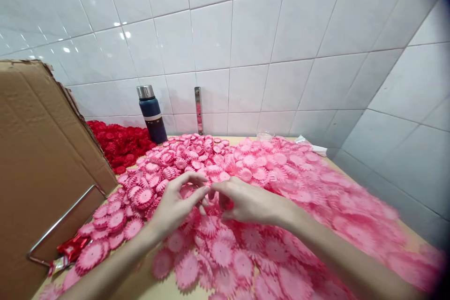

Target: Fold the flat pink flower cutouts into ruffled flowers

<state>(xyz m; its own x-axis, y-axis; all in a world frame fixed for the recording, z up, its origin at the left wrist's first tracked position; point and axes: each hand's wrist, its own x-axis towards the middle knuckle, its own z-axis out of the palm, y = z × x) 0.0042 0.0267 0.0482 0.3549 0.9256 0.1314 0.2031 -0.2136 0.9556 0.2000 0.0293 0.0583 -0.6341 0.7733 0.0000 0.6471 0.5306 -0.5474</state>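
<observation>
Tiled wall (253, 33) behind worktop (154, 287) heaped with pink fringed discs (223, 251). My left grip (174, 204), right grip (244, 200) curl close together over them; can't tell if either pinches one.

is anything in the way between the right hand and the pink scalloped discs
Nothing visible blocks the right hand: pink scalloped discs lie exposed right around it. The left hand is close at its fingertips, and the dark blue flask stands farther back, off to the left.
</observation>
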